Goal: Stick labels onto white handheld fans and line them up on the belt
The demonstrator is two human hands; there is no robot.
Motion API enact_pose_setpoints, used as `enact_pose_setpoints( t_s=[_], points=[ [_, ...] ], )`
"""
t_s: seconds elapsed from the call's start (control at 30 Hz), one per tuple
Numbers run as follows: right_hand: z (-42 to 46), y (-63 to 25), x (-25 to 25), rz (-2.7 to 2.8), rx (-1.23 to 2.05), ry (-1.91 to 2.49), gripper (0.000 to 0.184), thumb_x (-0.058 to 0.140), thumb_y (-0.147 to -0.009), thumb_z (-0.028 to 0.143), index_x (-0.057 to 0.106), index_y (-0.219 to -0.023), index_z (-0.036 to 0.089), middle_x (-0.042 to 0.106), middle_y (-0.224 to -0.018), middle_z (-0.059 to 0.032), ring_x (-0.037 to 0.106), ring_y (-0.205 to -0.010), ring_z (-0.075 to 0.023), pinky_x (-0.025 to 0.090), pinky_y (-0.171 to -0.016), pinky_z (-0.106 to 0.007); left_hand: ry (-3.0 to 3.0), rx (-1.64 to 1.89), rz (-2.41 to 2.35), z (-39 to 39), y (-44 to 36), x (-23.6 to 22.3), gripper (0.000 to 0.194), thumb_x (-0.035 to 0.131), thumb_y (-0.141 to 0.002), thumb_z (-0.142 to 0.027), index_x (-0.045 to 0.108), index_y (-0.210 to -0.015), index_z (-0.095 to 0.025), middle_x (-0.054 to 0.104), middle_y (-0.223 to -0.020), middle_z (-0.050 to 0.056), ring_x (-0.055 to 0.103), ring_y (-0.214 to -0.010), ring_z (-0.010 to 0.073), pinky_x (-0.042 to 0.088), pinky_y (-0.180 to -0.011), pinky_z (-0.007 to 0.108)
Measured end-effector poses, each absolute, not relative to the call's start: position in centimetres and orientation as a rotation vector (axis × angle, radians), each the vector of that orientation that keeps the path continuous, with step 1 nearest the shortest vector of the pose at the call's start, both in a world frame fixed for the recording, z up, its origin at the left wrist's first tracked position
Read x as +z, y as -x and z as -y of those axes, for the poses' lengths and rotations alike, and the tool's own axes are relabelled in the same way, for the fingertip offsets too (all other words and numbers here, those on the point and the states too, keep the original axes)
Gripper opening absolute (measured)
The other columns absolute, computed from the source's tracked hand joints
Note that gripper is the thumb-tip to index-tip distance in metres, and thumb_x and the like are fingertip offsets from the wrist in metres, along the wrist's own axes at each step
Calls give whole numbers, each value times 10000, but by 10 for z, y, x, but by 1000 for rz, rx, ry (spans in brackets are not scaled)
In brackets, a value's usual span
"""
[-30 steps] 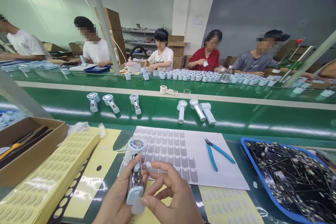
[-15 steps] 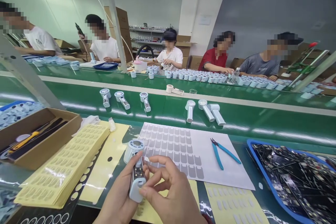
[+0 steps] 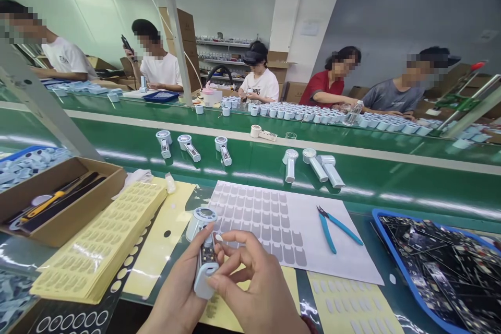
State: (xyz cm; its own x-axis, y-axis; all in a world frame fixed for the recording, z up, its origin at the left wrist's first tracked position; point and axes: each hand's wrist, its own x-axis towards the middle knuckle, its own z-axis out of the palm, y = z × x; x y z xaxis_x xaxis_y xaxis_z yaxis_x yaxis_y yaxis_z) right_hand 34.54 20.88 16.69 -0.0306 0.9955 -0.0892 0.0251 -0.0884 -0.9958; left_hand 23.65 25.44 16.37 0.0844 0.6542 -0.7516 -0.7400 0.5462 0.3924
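A light blue handheld fan (image 3: 204, 282) is in my hands, its round head away from me. The handle is uncovered on top, showing a dark circuit board inside. My left hand (image 3: 182, 284) wraps round the handle from the left, thumb along its upper edge. My right hand (image 3: 256, 282) is closed at the handle's near end, thumb and fingers on the light blue end piece. A small white oval piece (image 3: 219, 237) shows at my right index fingertip. Beyond my hands lies a white sheet (image 3: 324, 219) with rows of grey stickers.
Blue-handled cutters (image 3: 332, 227) lie on the sheet. At right stands a blue tray (image 3: 378, 214) of circuit boards; at left, yellow sticker sheets (image 3: 102, 240) and a cardboard box (image 3: 58, 235) of tools. Several fans (image 3: 289, 166) lie on the green belt (image 3: 250, 172). Co-workers sit across.
The view has shifted slightly, so most things appear a little further right. My hands keep nearly the same hold on the fan. Across the belt, a co-worker in red has stretched an arm out further.
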Motion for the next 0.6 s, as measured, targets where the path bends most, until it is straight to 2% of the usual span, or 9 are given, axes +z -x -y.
enact_pose_setpoints(
  t_s=[0.17, 0.27, 0.37, 0.43, 0.53, 0.57, 0.6],
  points=[
    [-209, -346, 165, 1225, 1271, 1294, 431, 707, -693, 140, 661, -1104, 260, 690, -712, 32, 704, -1055, -247, 596, -857, -323, 125, 1050, -1045, -254, -237, 162, 206, 689, -857, -169, 530, -734, -213, 575, -547, -16, 573, -454, 101, 529, -470, 204],
    [-205, -343, 157, 1344, 1118, 1291, 453, 704, -737, 144, 649, -1167, 273, 726, -768, 26, 728, -967, -226, 608, -812, -297, 170, 1076, -1043, -252, -238, 163, 225, 688, -857, -170, 517, -723, -224, 553, -540, -29, 558, -449, 89, 504, -444, 179],
    [-201, -337, 146, 1567, 781, 1318, 580, 746, -775, 170, 572, -1307, 321, 751, -890, 13, 739, -941, -239, 620, -782, -311, 179, 1087, -999, -250, -239, 166, 250, 667, -870, -194, 498, -691, -237, 546, -548, -31, 544, -450, 94, 503, -416, 189],
    [-201, -335, 141, 1611, 612, 1343, 709, 826, -742, 246, 511, -1371, 338, 735, -1033, -20, 728, -986, -265, 630, -751, -319, 215, 1068, -976, -248, -238, 170, 189, 639, -886, -186, 531, -734, -221, 568, -589, -17, 544, -453, 82, 518, -425, 175],
    [-208, -338, 138, 1451, 772, 1349, 925, 907, -627, 372, 432, -1419, 317, 613, -1286, -91, 704, -1031, -282, 632, -629, -287, 239, 1059, -960, -248, -231, 176, 55, 589, -905, -138, 591, -860, -168, 574, -646, -4, 524, -433, 43, 503, -419, 120],
    [-211, -341, 136, 1375, 908, 1337, 900, 886, -648, 406, 424, -1413, 303, 575, -1322, -106, 697, -1038, -275, 626, -608, -275, 196, 1073, -962, -249, -228, 176, 56, 570, -910, -123, 603, -878, -155, 568, -651, -5, 515, -424, 39, 494, -406, 116],
    [-214, -344, 134, 1314, 1038, 1314, 796, 833, -712, 432, 440, -1389, 288, 563, -1317, -110, 690, -1044, -265, 619, -602, -265, 136, 1087, -986, -249, -224, 174, 76, 557, -908, -105, 611, -874, -145, 566, -649, -4, 516, -421, 44, 495, -398, 123]
  ],
)
